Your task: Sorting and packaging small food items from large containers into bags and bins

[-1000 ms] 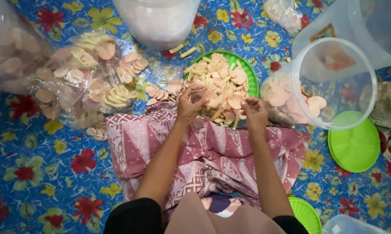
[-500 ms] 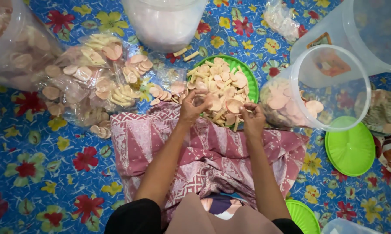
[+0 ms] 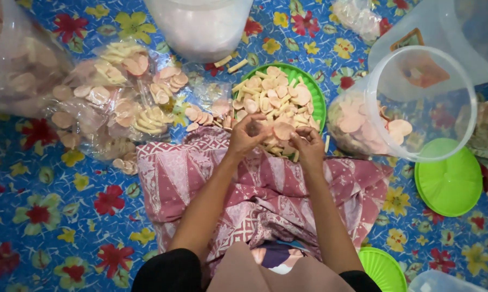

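Observation:
A green tray [image 3: 318, 97] heaped with pale round crackers and short sticks lies in front of me. My left hand [image 3: 246, 135] pinches a few round crackers at the tray's near edge. My right hand [image 3: 307, 145] is beside it, fingers curled on a round cracker [image 3: 283, 130] held between the two hands. Both forearms reach over a pink patterned cloth [image 3: 168, 178] spread across my lap.
Small clear bags of crackers [image 3: 114, 103] lie to the left. A big clear bag [image 3: 11, 59] sits far left. A tilted clear jar [image 3: 417, 103] with crackers is at the right, green lids [image 3: 452, 181] near it. A white tub [image 3: 200, 24] stands behind. The floor mat [image 3: 49, 227] is blue and flowered.
Both hands have drawn a little closer together over the tray's near edge, and a round cracker now sits between them. The view has shifted slightly.

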